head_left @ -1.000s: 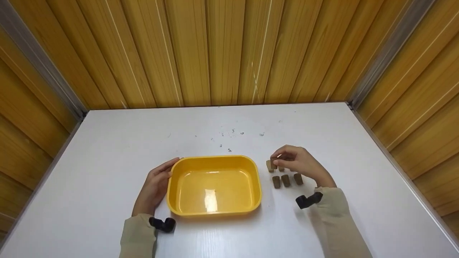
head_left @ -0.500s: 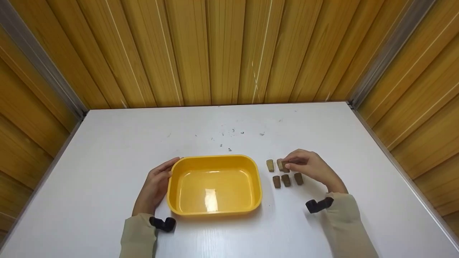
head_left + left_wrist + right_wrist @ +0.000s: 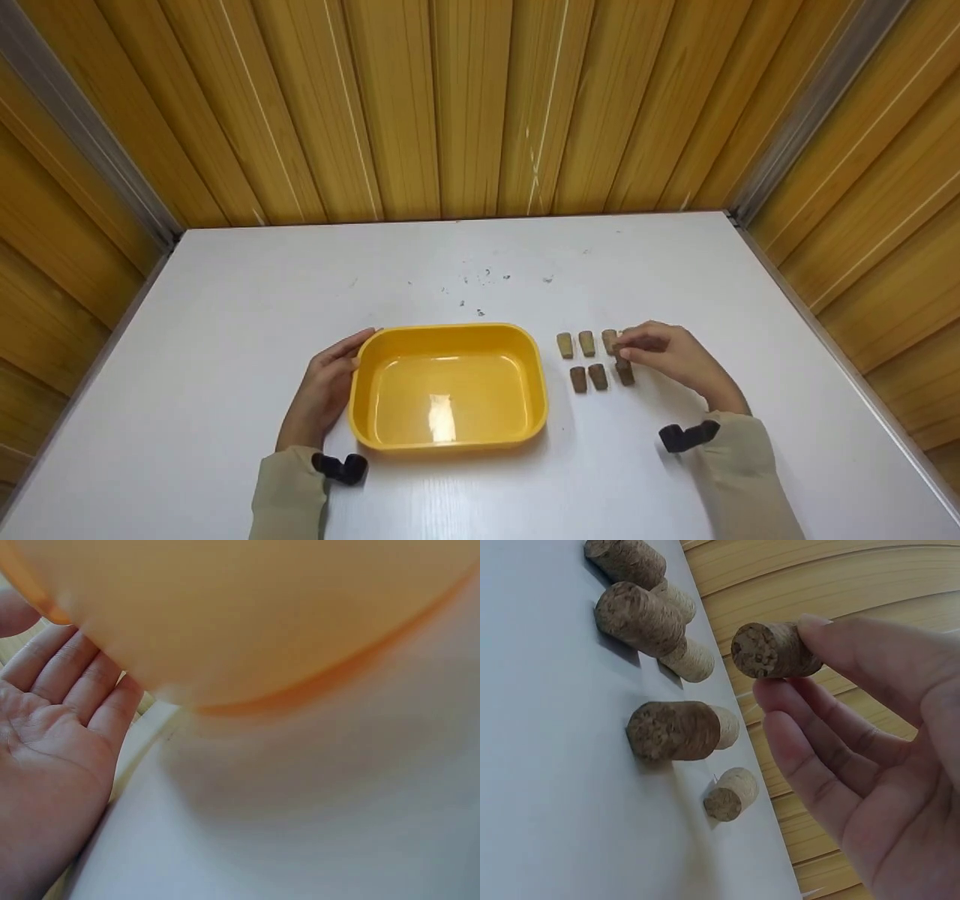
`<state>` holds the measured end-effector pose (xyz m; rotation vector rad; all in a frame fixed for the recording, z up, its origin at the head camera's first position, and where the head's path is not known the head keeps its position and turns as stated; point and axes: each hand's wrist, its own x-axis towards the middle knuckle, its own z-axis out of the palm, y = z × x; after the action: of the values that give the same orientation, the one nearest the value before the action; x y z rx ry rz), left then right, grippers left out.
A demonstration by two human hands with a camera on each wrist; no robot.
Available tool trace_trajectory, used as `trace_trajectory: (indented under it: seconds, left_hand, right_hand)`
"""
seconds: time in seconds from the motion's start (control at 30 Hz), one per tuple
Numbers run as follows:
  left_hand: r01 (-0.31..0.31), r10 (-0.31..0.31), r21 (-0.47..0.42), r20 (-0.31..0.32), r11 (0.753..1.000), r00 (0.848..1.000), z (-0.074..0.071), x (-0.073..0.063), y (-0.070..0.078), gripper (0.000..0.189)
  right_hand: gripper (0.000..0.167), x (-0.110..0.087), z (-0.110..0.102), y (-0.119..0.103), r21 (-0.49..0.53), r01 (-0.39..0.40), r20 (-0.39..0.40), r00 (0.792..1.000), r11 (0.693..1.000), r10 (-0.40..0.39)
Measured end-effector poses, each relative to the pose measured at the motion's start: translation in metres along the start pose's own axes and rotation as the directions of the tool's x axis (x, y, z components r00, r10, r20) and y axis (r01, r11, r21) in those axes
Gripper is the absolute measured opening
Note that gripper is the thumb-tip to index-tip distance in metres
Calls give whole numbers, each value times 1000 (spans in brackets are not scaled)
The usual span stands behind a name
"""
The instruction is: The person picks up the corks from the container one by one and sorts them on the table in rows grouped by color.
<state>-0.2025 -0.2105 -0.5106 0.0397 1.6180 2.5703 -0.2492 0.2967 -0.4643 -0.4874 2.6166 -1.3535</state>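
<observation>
My right hand [image 3: 671,358] pinches a dark brown cork stopper [image 3: 769,649] between thumb and fingertips, raised above the table in the right wrist view. Below it stand more tapered cork stoppers in two rows: a front row of dark ones [image 3: 578,379] and a back row of paler ones [image 3: 565,346]. The palest-row cork at the right end [image 3: 733,793] is hidden behind my hand in the head view. My left hand [image 3: 324,390] rests against the left outer side of a yellow plastic tub [image 3: 450,444]; its fingers [image 3: 97,690] lie fairly straight along the wall.
The white table [image 3: 262,300] carries small dark marks beyond the tub. Wood-patterned panels [image 3: 472,112] enclose it at the back and on both sides. Nothing lies inside the tub except a light reflection.
My right hand has moved rightward along the rows with the dark cork stopper, uncovering more pale corks behind it. My left hand and the tub have stayed in place.
</observation>
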Motion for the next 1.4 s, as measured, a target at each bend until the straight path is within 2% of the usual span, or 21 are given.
trace_trajectory:
  seconds: [0.37,0.73,1.07,1.4]
  left_hand:
    - [1,-1,6,-1,1000,1000,1,1,2,46]
    - [6,-6,10,-14,1000,1000,0,2,1,47]
    - [12,-12,22,-21,1000,1000,0,1,0,48]
    - [21,-21,-15,-22,1000,1000,1,0,0,47]
  right_hand:
    - [33,-13,-6,11,-19,-97,10,995,995,97]
    - [33,-17,-14,21,-31,-98,-6,995,995,98]
    - [36,-17,-16,27,-67,-195,13,980,978,196]
    - [38,-19,-16,24,-89,-226,23,973,970,229]
